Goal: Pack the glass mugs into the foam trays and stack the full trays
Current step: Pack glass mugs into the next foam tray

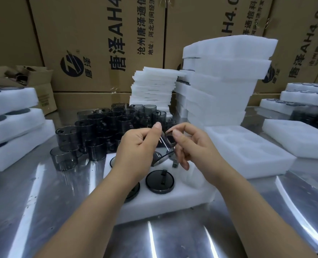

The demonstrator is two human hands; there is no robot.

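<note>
At frame centre, the left grip [137, 146] and right grip [190, 146] are both pinching 1 smoky grey, see-through glass mug [165, 148], holding it tilted just above the white foam tray [175, 199] on the table [61, 202].

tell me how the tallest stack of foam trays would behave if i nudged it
The tallest stack of foam trays looks apt to tip: its top trays sit askew and overhang. Dark rims between some layers suggest mugs inside, so it is probably heavier than bare foam, and breakable if it falls. The shiny metal table may let it slide.
</note>
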